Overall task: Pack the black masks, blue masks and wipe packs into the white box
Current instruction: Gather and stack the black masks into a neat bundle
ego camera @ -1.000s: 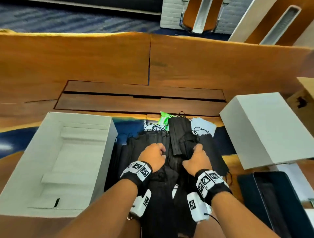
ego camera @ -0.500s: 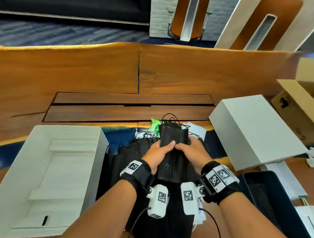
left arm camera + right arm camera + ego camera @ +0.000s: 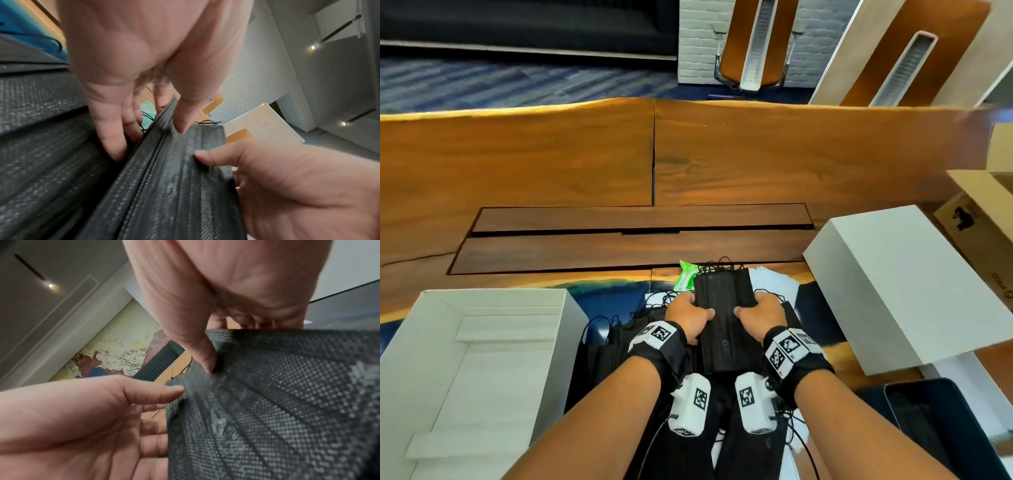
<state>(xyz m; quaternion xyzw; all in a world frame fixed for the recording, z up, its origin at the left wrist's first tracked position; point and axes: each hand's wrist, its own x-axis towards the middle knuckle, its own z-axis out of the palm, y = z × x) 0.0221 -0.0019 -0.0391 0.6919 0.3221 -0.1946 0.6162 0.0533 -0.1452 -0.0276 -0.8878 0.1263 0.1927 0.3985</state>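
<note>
A stack of black masks is held lengthwise between both hands above the table's near middle. My left hand grips its left side, thumb on top and fingers underneath. My right hand grips the right side the same way. In the left wrist view my thumb presses on the stack; the right wrist view shows my right thumb on the stack. More black masks lie spread beneath. A green wipe pack and pale masks lie just behind. The open white box stands at the left.
A closed white box sits to the right, with a brown cardboard carton behind it. A dark tray lies at the bottom right. The wooden table stretches away beyond a recessed panel.
My hands gathered black masks from the pile into one stack and raised it. Since half a second ago my thumbs have moved apart toward the stack's sides.
</note>
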